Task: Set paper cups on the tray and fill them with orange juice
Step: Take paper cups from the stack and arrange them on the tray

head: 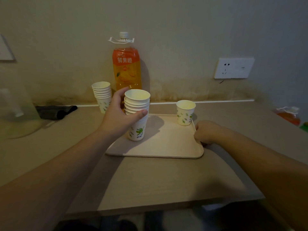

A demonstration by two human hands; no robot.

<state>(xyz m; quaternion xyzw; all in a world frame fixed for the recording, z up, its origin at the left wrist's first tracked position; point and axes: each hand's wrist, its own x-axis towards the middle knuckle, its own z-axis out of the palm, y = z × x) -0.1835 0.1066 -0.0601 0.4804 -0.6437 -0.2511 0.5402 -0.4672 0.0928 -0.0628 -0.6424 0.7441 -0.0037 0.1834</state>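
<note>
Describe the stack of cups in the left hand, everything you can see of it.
The stack of paper cups is white, with green leaf prints on the lowest cup's wall and many rolled rims nested near the top. It is upright, mouth up, the top cup looking empty. The left hand grips it around the upper rims, thumb in front. Its base is over the near-left part of the beige tray; whether it rests there or hovers is unclear.

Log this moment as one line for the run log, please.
left hand grips cup stack over tray | right hand holds tray edge | single cup on tray | juice bottle capped
</note>
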